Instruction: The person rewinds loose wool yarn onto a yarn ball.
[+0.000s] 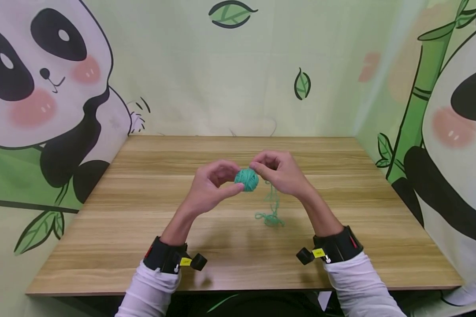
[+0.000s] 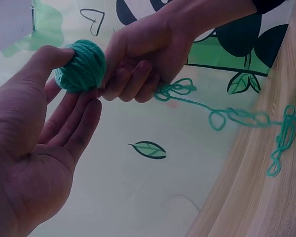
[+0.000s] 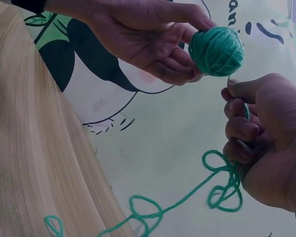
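Observation:
A small teal ball of yarn (image 1: pixel 246 179) is held above the table between the thumb and fingers of my left hand (image 1: pixel 211 185). Close on its right, my right hand (image 1: pixel 280 172) pinches the strand of yarn that leads off the ball; in the right wrist view the strand (image 3: pixel 247 111) runs through its curled fingers. From under that hand a loose, looped tail of yarn (image 2: pixel 234 114) hangs down, and its end lies in a small tangle (image 1: pixel 271 219) on the tabletop. The ball (image 3: pixel 217 51) looks tightly wound.
The wooden table (image 1: pixel 115 246) has its front edge close to my body. Behind it and at both sides stand walls with printed pandas and leaves (image 1: pixel 303 84). Black bands with small cameras (image 1: pixel 198 262) sit on both wrists.

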The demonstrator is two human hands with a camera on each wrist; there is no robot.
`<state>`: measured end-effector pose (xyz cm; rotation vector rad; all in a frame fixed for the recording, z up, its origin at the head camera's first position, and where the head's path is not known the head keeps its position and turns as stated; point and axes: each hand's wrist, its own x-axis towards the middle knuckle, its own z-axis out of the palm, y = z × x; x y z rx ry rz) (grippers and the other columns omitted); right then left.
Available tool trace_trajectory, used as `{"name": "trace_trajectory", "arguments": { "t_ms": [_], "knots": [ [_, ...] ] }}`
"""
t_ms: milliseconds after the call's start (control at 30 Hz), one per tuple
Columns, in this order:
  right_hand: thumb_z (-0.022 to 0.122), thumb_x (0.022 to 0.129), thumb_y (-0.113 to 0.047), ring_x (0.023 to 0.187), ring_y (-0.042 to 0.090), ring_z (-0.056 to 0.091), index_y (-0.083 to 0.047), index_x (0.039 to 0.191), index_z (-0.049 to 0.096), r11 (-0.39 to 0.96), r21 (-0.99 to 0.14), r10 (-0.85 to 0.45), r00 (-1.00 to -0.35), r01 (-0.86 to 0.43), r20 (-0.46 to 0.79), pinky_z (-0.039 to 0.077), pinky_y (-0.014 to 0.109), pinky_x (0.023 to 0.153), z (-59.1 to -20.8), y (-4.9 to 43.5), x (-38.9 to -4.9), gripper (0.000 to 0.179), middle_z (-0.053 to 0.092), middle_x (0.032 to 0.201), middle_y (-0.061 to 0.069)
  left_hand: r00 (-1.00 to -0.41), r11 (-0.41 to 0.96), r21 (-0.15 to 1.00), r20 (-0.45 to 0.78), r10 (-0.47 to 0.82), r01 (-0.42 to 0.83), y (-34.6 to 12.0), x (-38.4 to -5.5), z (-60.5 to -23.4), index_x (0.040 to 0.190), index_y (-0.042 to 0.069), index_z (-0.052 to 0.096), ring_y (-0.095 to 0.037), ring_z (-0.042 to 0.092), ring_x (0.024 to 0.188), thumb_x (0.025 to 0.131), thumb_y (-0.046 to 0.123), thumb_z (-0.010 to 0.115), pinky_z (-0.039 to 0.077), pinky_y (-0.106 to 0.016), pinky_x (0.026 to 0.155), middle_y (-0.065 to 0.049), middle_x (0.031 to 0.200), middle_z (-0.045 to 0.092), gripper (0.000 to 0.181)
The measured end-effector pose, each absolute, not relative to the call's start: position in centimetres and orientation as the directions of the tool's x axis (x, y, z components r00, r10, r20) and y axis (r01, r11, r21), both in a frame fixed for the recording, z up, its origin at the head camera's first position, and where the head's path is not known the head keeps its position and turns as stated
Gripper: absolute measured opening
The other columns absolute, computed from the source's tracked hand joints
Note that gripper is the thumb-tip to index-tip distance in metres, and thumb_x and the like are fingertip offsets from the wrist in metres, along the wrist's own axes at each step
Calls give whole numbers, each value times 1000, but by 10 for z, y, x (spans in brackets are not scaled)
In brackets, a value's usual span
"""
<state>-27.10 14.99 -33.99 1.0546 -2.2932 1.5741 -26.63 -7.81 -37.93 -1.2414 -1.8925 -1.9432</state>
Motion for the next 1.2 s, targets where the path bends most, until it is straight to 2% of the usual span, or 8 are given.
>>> {"name": "trace_trajectory", "arguments": {
  "t_ms": [267, 567, 800, 1000, 1133, 1200],
  "knots": [
    [61, 102, 0, 53, 12, 39, 7, 100, 73, 224, -761, -446, -758, -609, 476, 30, 18, 46, -360, 157, -294, 14, 48, 64, 8, -648, -190, 761, 633, 423, 620, -78, -262, -374, 113, -18, 61, -40, 66, 92, 83, -22, 69, 61, -32, 85, -32, 102, 68, 31],
    [65, 103, -19, 55, 16, 44, -5, 100, 76, 225, -787, -433, -782, -574, 448, 35, 20, 47, -384, 166, -316, 17, 53, 67, 6, -645, -204, 761, 635, 425, 616, -78, -273, -385, 113, -18, 60, -38, 67, 91, 81, -25, 68, 61, -31, 84, -31, 102, 67, 34],
    [64, 104, -23, 57, 16, 49, -7, 100, 76, 295, -779, -445, -801, -553, 400, 37, 20, 46, -393, 165, -322, 20, 58, 70, 4, -642, -239, 746, 660, 390, 622, -80, -280, -392, 118, -12, 63, -33, 69, 92, 84, -22, 69, 62, -36, 84, -22, 106, 71, 36],
    [64, 103, -19, 53, 16, 44, -8, 90, 73, 312, -748, -542, -756, -586, 367, 34, 22, 45, -393, 159, -316, 19, 54, 66, 4, -664, -207, 731, 679, 312, 650, -80, -281, -392, 120, -7, 64, -32, 69, 96, 88, -12, 73, 60, -48, 88, -11, 106, 73, 34],
    [65, 103, -18, 51, 15, 41, -9, 86, 70, 284, -729, -620, -699, -623, 356, 32, 21, 46, -389, 152, -311, 20, 50, 62, 1, -676, -185, 724, 688, 264, 665, -80, -281, -391, 120, -8, 64, -31, 69, 99, 88, -12, 73, 59, -45, 92, -17, 108, 72, 34],
    [65, 102, -17, 51, 13, 42, -9, 88, 72, 273, -714, -656, -668, -645, 352, 34, 21, 47, -387, 150, -308, 18, 50, 62, 0, -678, -171, 716, 697, 234, 677, -79, -281, -390, 120, -9, 64, -32, 69, 100, 87, -14, 72, 59, -44, 93, -21, 109, 72, 35]
  ]
}}
